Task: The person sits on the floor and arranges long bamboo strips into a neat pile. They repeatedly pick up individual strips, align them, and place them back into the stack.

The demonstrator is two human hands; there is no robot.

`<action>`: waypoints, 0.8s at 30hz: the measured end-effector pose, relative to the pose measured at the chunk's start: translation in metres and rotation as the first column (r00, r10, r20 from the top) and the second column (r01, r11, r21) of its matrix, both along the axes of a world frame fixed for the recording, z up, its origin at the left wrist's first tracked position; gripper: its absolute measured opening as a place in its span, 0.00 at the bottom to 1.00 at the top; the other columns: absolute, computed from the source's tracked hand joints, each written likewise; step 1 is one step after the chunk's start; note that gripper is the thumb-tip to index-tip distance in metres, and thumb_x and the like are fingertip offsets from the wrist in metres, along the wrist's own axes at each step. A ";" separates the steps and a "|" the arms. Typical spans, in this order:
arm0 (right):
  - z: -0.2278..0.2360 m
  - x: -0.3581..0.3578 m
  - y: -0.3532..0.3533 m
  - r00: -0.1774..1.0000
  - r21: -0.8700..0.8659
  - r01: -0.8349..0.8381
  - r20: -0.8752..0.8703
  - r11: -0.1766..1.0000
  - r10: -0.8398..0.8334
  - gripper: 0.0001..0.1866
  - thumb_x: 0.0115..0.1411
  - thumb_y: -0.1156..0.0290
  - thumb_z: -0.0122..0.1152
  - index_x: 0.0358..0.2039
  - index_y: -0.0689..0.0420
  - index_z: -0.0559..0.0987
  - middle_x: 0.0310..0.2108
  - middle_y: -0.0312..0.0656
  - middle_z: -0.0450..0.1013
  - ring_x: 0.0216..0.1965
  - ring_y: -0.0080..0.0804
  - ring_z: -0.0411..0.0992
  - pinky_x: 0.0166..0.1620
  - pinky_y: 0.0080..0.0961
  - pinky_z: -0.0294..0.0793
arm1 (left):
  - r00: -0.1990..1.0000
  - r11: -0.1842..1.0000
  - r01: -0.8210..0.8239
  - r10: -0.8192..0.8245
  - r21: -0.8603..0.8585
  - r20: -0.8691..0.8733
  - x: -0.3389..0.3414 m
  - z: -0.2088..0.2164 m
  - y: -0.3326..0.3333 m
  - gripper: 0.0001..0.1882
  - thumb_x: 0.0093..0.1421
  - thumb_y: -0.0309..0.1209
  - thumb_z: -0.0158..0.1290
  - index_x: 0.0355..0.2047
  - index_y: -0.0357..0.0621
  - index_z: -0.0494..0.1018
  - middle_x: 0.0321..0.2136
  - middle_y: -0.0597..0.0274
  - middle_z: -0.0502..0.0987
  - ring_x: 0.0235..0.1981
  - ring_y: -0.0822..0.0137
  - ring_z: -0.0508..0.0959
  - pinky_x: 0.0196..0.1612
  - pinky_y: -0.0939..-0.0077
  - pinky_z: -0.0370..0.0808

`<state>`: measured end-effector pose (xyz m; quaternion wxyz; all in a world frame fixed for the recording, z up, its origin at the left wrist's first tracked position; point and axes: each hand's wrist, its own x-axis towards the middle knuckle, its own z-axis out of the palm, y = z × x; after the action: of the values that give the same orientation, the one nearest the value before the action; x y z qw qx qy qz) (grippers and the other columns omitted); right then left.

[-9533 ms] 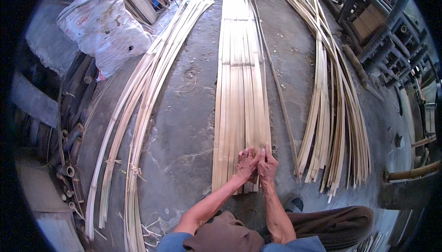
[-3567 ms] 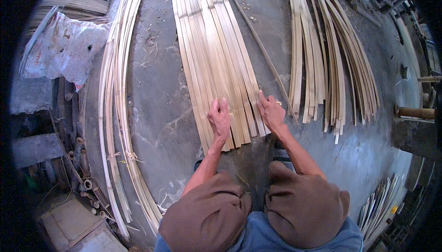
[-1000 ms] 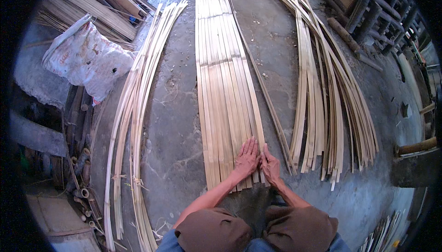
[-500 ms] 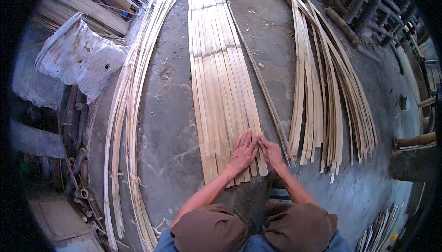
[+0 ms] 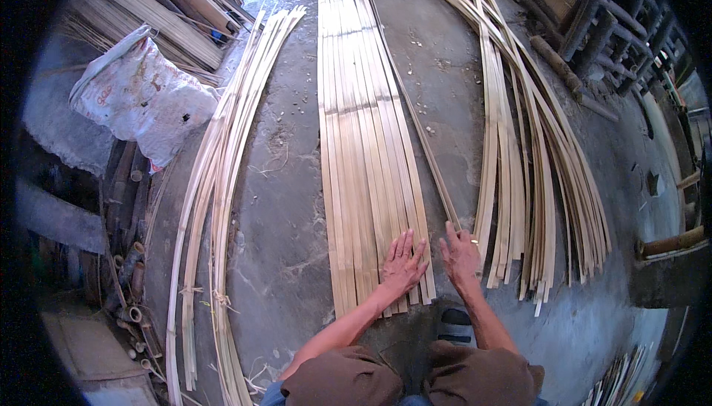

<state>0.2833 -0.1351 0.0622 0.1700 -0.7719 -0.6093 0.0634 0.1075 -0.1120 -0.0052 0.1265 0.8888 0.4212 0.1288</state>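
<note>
A row of long flat bamboo strips [image 5: 363, 176] lies side by side on the floor in front of me, running away from my knees. My left hand [image 5: 404, 265] rests flat on the near right end of that row, fingers spread. To the right of the row, one or more narrow strips [image 5: 419, 124] lie apart at a slant. Over their near end is my right hand [image 5: 461, 259], a ring on one finger, its fingers apart. The fingers cover the strip end, and contact with it is hard to make out.
A fanned pile of bamboo strips [image 5: 552, 183] lies at the right, and tied bundles [image 5: 215, 183] lie at the left. A white sack [image 5: 144, 94] and bamboo poles [image 5: 133, 313] stand further left. Dark framework [image 5: 604, 28] is at the far right.
My right hand has left the edge of the row and moved right to the separate strip. The left hand stays on the row, fingers now more spread. The whole view has shifted slightly.
</note>
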 end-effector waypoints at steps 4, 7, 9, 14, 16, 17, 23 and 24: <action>-0.017 0.024 -0.004 0.994 -0.048 0.029 0.109 0.998 -0.024 0.24 0.60 0.66 0.61 0.58 0.50 0.74 0.37 0.45 0.71 0.39 0.46 0.74 0.40 0.41 0.77 | 1.000 0.996 0.001 -0.001 -0.085 -0.003 0.009 0.008 -0.001 0.38 0.64 0.52 0.49 0.69 0.48 0.57 0.73 0.48 0.46 0.74 0.53 0.42 0.72 0.49 0.38; -0.021 0.030 -0.005 0.996 -0.072 -0.024 0.081 0.997 0.030 0.22 0.60 0.68 0.60 0.57 0.52 0.74 0.39 0.47 0.70 0.38 0.47 0.75 0.40 0.41 0.77 | 0.998 0.996 0.012 -0.018 -0.086 -0.067 0.011 0.005 -0.004 0.40 0.63 0.52 0.49 0.70 0.46 0.55 0.73 0.53 0.45 0.75 0.54 0.41 0.72 0.47 0.37; -0.012 0.028 -0.004 0.996 -0.052 -0.080 0.034 0.995 0.082 0.20 0.61 0.69 0.58 0.54 0.54 0.74 0.39 0.48 0.70 0.37 0.48 0.75 0.40 0.41 0.78 | 0.993 0.997 0.010 -0.019 -0.076 -0.120 0.012 0.000 -0.004 0.41 0.63 0.52 0.49 0.71 0.45 0.53 0.74 0.55 0.44 0.75 0.55 0.41 0.72 0.46 0.37; -0.041 0.008 -0.011 1.000 -0.105 0.013 0.003 0.994 -0.013 0.17 0.62 0.68 0.57 0.51 0.56 0.74 0.40 0.48 0.71 0.36 0.48 0.76 0.36 0.42 0.78 | 0.993 0.999 0.011 -0.016 -0.044 -0.115 0.015 -0.012 -0.005 0.42 0.63 0.52 0.49 0.71 0.45 0.52 0.74 0.57 0.44 0.75 0.56 0.41 0.72 0.45 0.36; -0.042 0.003 -0.016 0.999 -0.104 -0.027 0.038 0.994 0.031 0.22 0.65 0.63 0.55 0.58 0.56 0.71 0.41 0.47 0.72 0.37 0.48 0.77 0.36 0.43 0.78 | 0.991 0.995 0.020 -0.033 -0.097 -0.128 0.014 -0.006 -0.003 0.42 0.63 0.52 0.49 0.71 0.44 0.51 0.74 0.58 0.45 0.75 0.57 0.41 0.72 0.46 0.36; -0.043 0.001 -0.019 0.998 -0.055 -0.049 0.033 0.997 0.051 0.24 0.65 0.61 0.54 0.59 0.56 0.70 0.41 0.47 0.72 0.37 0.47 0.77 0.36 0.44 0.78 | 0.990 0.992 0.026 -0.042 -0.123 -0.133 0.014 -0.002 -0.003 0.42 0.64 0.51 0.49 0.71 0.44 0.51 0.74 0.58 0.45 0.75 0.57 0.41 0.72 0.46 0.36; -0.034 -0.018 -0.023 0.969 -0.198 0.031 -0.235 0.980 -0.077 0.27 0.66 0.57 0.53 0.64 0.49 0.68 0.36 0.49 0.73 0.35 0.54 0.75 0.36 0.47 0.76 | 0.991 0.997 0.052 -0.059 -0.060 -0.120 0.009 0.000 -0.003 0.39 0.66 0.50 0.47 0.71 0.45 0.52 0.73 0.56 0.48 0.74 0.55 0.45 0.72 0.45 0.39; -0.030 -0.017 -0.021 0.948 -0.204 0.065 -0.293 0.977 -0.124 0.27 0.67 0.57 0.53 0.65 0.48 0.67 0.33 0.50 0.72 0.35 0.54 0.75 0.36 0.47 0.75 | 0.993 0.997 0.051 -0.058 -0.064 -0.108 0.007 -0.001 -0.004 0.39 0.66 0.50 0.46 0.71 0.45 0.51 0.73 0.57 0.47 0.74 0.56 0.44 0.72 0.45 0.37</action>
<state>0.2660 -0.1563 0.0319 0.1894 -0.7941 -0.5292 0.2313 0.1147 -0.1156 -0.0065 0.1340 0.9013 0.4069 0.0634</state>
